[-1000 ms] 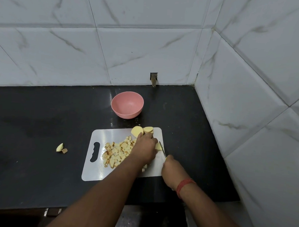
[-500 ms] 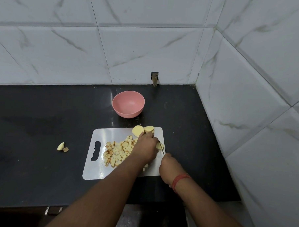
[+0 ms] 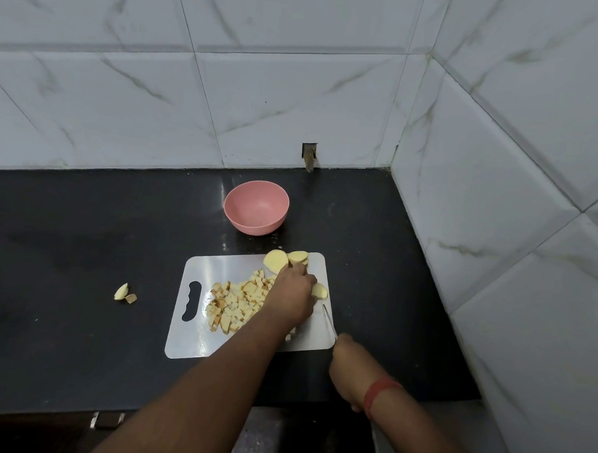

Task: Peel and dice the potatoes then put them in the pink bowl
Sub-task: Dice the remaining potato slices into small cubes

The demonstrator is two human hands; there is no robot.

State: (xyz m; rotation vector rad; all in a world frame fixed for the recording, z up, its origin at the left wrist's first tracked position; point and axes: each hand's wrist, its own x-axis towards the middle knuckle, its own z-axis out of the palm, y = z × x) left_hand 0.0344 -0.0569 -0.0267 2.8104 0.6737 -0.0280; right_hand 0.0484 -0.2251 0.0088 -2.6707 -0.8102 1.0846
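Observation:
A white cutting board (image 3: 196, 341) lies on the black counter. On it sits a heap of diced potato (image 3: 236, 300), and two peeled potato halves (image 3: 284, 260) rest at its far edge. My left hand (image 3: 293, 293) presses down on a potato piece (image 3: 319, 291) near the board's right side. My right hand (image 3: 351, 367) grips a knife (image 3: 329, 320), its blade lifted back off the potato and pointing toward it. The pink bowl (image 3: 256, 207) stands empty behind the board.
Two small potato scraps (image 3: 125, 293) lie on the counter left of the board. A tiled wall closes the right side and the back. A small outlet fitting (image 3: 309, 156) sits low on the back wall. The counter's front edge runs under my forearms.
My right hand has pulled the knife back toward me, away from the potato piece. My left hand stays on the piece.

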